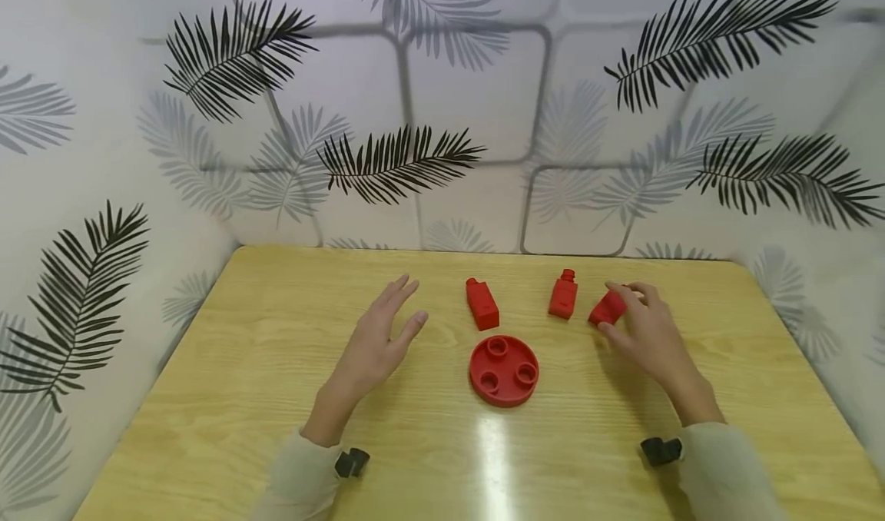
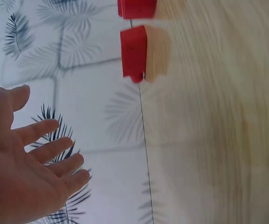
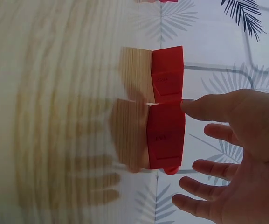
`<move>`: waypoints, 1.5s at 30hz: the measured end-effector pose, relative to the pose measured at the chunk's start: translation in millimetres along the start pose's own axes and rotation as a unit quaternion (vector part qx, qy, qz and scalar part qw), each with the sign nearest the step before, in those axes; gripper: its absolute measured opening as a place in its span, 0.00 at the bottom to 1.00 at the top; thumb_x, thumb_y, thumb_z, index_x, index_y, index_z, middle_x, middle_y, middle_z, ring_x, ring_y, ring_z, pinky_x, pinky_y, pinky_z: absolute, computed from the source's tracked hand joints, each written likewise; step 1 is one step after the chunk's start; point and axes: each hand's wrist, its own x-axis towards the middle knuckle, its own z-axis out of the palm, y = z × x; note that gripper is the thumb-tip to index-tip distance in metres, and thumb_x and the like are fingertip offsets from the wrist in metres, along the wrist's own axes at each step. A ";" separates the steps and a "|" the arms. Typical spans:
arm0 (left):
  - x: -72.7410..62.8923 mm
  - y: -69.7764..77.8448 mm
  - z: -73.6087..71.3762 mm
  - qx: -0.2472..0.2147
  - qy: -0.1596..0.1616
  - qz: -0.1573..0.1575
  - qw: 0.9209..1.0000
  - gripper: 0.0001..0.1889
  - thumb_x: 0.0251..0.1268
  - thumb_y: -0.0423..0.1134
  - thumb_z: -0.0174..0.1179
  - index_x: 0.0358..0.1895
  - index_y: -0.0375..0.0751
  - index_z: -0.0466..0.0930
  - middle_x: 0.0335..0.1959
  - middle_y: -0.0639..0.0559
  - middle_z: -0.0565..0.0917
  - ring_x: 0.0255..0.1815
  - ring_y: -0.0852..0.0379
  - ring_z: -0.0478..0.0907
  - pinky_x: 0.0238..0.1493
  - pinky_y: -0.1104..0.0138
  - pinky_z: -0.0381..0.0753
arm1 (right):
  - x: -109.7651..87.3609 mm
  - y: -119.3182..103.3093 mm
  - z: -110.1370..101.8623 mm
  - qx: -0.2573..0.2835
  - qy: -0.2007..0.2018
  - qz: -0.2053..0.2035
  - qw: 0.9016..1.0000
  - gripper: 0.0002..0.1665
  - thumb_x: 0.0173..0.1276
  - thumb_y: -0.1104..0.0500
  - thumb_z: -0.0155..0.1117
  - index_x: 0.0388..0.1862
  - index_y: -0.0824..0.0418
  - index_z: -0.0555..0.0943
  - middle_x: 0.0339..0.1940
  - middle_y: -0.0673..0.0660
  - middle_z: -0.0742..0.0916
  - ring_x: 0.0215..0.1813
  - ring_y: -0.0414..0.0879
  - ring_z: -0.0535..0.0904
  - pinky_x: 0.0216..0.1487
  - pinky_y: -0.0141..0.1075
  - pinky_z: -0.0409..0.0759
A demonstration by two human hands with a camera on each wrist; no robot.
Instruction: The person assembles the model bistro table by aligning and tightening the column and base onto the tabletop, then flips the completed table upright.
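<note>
My right hand [image 1: 646,333] is at the rightmost red block [image 1: 608,308], which lies at a slant on the table. The thumb is beside its near corner, and the other fingers are spread around its far side without visibly closing on it. In the right wrist view, this block [image 3: 166,135] shows a round knob at one end, and the thumb tip is at its corner. My left hand [image 1: 376,340] hovers left of another knobbed red block [image 1: 482,304], fingers extended and holding nothing. A third red block [image 1: 563,296] lies between them.
A round red base [image 1: 505,398] with three raised ring sockets lies at the middle of the wooden table [image 1: 228,398]. A wall covering with leaf patterns [image 1: 470,206] stands behind the table's far edge. Dark wrist cameras [image 1: 661,451] sit at both sleeves.
</note>
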 end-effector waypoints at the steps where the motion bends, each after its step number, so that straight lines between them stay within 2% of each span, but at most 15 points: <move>1: -0.7 3.3 3.5 -0.014 0.002 0.003 1.000 0.31 0.81 0.51 0.53 0.78 0.40 0.64 0.81 0.44 0.60 0.81 0.42 0.55 0.77 0.41 0.58 | 1.3 -0.6 0.9 0.002 -0.002 0.001 1.000 0.38 0.64 0.61 0.75 0.71 0.67 0.71 0.64 0.77 0.71 0.61 0.75 0.69 0.54 0.71 0.71; 4: -1.7 12.6 13.5 -0.048 0.006 0.009 0.999 0.29 0.80 0.48 0.55 0.77 0.41 0.66 0.79 0.44 0.63 0.80 0.44 0.58 0.77 0.44 0.59 | 5.0 -2.8 2.0 0.007 -0.008 0.004 1.000 0.37 0.63 0.62 0.76 0.70 0.67 0.73 0.63 0.77 0.72 0.60 0.75 0.68 0.53 0.70 0.71; 8: -0.9 19.7 28.5 -0.080 -0.005 0.006 0.997 0.29 0.77 0.45 0.60 0.76 0.41 0.68 0.78 0.44 0.67 0.79 0.46 0.61 0.77 0.48 0.61 | 8.1 -3.7 1.7 0.014 -0.027 0.021 0.999 0.36 0.64 0.63 0.75 0.70 0.68 0.73 0.62 0.78 0.71 0.60 0.76 0.68 0.53 0.69 0.73; 12: -1.6 21.5 43.2 -0.107 -0.037 -0.010 0.993 0.32 0.72 0.44 0.66 0.76 0.42 0.69 0.76 0.47 0.69 0.78 0.48 0.62 0.76 0.51 0.63 | 9.4 -0.8 3.8 0.021 -0.043 0.037 0.998 0.35 0.65 0.65 0.73 0.69 0.69 0.74 0.64 0.79 0.70 0.61 0.77 0.68 0.56 0.69 0.72; 15: -3.2 22.6 50.3 -0.127 -0.074 -0.022 0.989 0.35 0.68 0.44 0.70 0.76 0.43 0.68 0.76 0.48 0.69 0.78 0.47 0.63 0.75 0.49 0.65 | 10.8 1.3 6.5 0.024 -0.049 0.044 0.998 0.32 0.65 0.65 0.73 0.67 0.70 0.75 0.64 0.79 0.69 0.62 0.78 0.68 0.58 0.70 0.72; 19: -3.3 23.5 56.0 -0.148 -0.118 -0.038 0.981 0.40 0.64 0.41 0.73 0.77 0.39 0.66 0.76 0.44 0.68 0.76 0.41 0.64 0.71 0.45 0.70 | 16.0 2.2 8.0 0.029 -0.056 0.047 0.997 0.29 0.65 0.66 0.72 0.65 0.69 0.77 0.65 0.78 0.69 0.63 0.76 0.67 0.59 0.69 0.71; 23: -2.8 23.1 63.6 -0.158 -0.138 -0.049 0.976 0.43 0.60 0.38 0.76 0.76 0.34 0.64 0.75 0.38 0.67 0.74 0.36 0.65 0.68 0.45 0.73 | 16.6 3.0 8.1 0.032 -0.056 0.048 0.997 0.28 0.64 0.67 0.73 0.62 0.70 0.79 0.63 0.77 0.70 0.62 0.74 0.69 0.58 0.68 0.73; 30: -0.3 25.4 76.6 -0.151 -0.164 -0.048 0.974 0.46 0.55 0.35 0.79 0.75 0.29 0.64 0.73 0.37 0.69 0.74 0.40 0.66 0.72 0.49 0.70 | 11.2 3.9 4.9 0.032 -0.033 0.033 0.998 0.26 0.60 0.67 0.75 0.59 0.70 0.81 0.57 0.75 0.74 0.57 0.72 0.73 0.56 0.66 0.74; 35: 1.1 28.8 85.3 -0.126 -0.169 -0.037 0.977 0.47 0.50 0.34 0.81 0.75 0.33 0.67 0.70 0.41 0.73 0.71 0.43 0.69 0.69 0.52 0.74 | 6.0 4.1 3.1 0.043 -0.029 0.024 0.998 0.27 0.62 0.66 0.74 0.61 0.68 0.81 0.58 0.74 0.75 0.56 0.69 0.74 0.52 0.62 0.76; 38: 1.9 31.4 89.3 -0.107 -0.169 -0.033 0.979 0.48 0.48 0.35 0.82 0.75 0.35 0.67 0.69 0.43 0.74 0.69 0.45 0.71 0.68 0.52 0.75 | 2.2 3.2 -0.6 0.053 -0.033 0.033 0.997 0.26 0.65 0.66 0.72 0.62 0.67 0.80 0.59 0.73 0.73 0.55 0.67 0.74 0.50 0.60 0.77; 42: 0.8 33.2 92.9 -0.081 -0.164 -0.030 0.983 0.48 0.47 0.35 0.82 0.74 0.33 0.67 0.69 0.42 0.74 0.68 0.45 0.71 0.67 0.52 0.75 | -2.7 0.9 -4.5 0.085 -0.046 0.059 0.994 0.23 0.68 0.65 0.69 0.61 0.67 0.80 0.61 0.74 0.71 0.55 0.69 0.76 0.54 0.63 0.80; 45: 0.1 33.2 93.9 -0.067 -0.157 -0.028 0.985 0.48 0.47 0.34 0.82 0.74 0.33 0.67 0.69 0.41 0.74 0.68 0.44 0.71 0.68 0.52 0.75 | -5.1 -1.0 -6.3 0.112 -0.041 0.072 0.990 0.22 0.68 0.65 0.69 0.60 0.68 0.79 0.61 0.74 0.71 0.55 0.69 0.76 0.55 0.63 0.81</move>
